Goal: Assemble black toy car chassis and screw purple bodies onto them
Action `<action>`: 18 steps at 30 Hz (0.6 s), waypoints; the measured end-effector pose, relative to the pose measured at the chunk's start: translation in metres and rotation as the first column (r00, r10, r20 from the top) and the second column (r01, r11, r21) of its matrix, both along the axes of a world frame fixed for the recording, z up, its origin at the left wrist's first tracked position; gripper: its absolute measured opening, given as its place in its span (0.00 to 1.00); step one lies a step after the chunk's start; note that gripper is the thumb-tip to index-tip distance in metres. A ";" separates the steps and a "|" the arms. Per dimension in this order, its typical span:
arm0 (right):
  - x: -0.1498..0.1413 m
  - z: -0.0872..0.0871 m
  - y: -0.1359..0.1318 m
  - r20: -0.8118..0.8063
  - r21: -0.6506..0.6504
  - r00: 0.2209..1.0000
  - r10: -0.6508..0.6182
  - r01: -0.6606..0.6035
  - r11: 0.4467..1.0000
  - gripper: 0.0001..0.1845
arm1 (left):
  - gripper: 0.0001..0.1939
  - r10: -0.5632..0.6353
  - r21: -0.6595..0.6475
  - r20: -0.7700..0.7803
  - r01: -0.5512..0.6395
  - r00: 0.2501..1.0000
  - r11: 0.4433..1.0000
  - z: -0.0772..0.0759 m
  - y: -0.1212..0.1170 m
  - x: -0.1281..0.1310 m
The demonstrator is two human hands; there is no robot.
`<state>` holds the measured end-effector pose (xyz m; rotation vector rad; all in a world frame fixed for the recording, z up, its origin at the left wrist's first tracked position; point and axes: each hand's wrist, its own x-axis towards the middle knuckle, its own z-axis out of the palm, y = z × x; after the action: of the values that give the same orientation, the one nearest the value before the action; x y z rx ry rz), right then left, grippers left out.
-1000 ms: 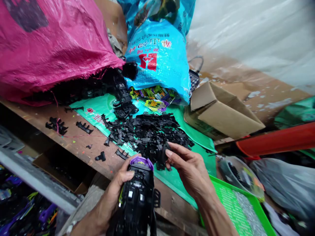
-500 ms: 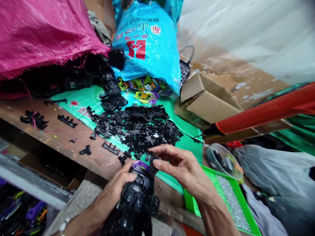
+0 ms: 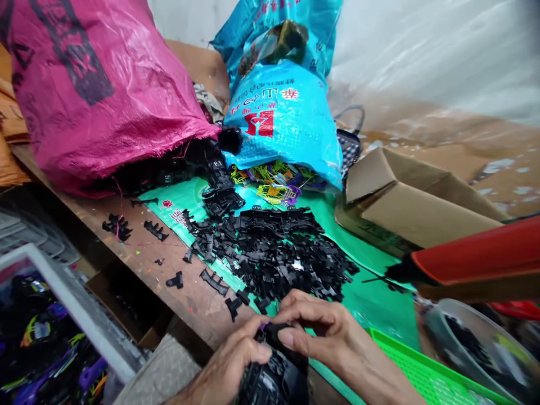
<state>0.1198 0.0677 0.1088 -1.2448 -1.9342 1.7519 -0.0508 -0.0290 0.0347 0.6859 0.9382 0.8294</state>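
In the head view I make out what looks like 山 on the far blue bag (image 3: 291, 143), beside a red logo; the left pink bag's (image 3: 143, 84) dark print is unreadable to me. Near centre, my left hand (image 3: 234, 363) wraps a black plastic body (image 3: 270, 379); my right hand (image 3: 327, 337) pinches its far end, fingers bent.

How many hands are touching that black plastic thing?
2. The left hand is on the left side of the black plastic thing, and the right hand is at its far right end. Some fingers are hidden, but no other hand shows.
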 end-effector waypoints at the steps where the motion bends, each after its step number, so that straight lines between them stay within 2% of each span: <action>1: 0.000 0.000 0.001 -0.022 -0.036 1.000 -0.007 0.007 0.999 0.16 | 0.25 -0.007 -0.003 -0.021 0.007 1.000 1.000 0.003 0.003 0.002; 5: 0.001 0.002 0.000 -0.001 -0.057 0.999 -0.033 0.032 0.998 0.16 | 0.25 -0.039 0.001 -0.069 0.039 0.997 0.999 0.012 0.016 0.005; 8: 0.000 0.003 -0.005 -0.017 -0.045 0.993 -0.118 0.117 0.992 0.15 | 0.27 -0.057 0.013 -0.075 0.058 0.996 0.998 0.014 0.020 0.003; 14: 0.007 0.006 -0.009 -0.120 -0.155 0.960 -0.253 0.233 0.960 0.14 | 0.26 -0.046 0.011 0.038 0.046 0.998 0.999 0.003 0.017 0.003; 18: 0.014 0.002 -0.014 -0.062 -0.133 0.970 -0.236 0.226 0.965 0.16 | 0.27 -0.085 -0.027 0.032 0.086 0.996 0.996 -0.001 0.016 0.010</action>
<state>0.1339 0.0534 0.1109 -1.3614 -1.5859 1.7938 -0.0404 -0.0130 0.0338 0.6820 0.8861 0.7476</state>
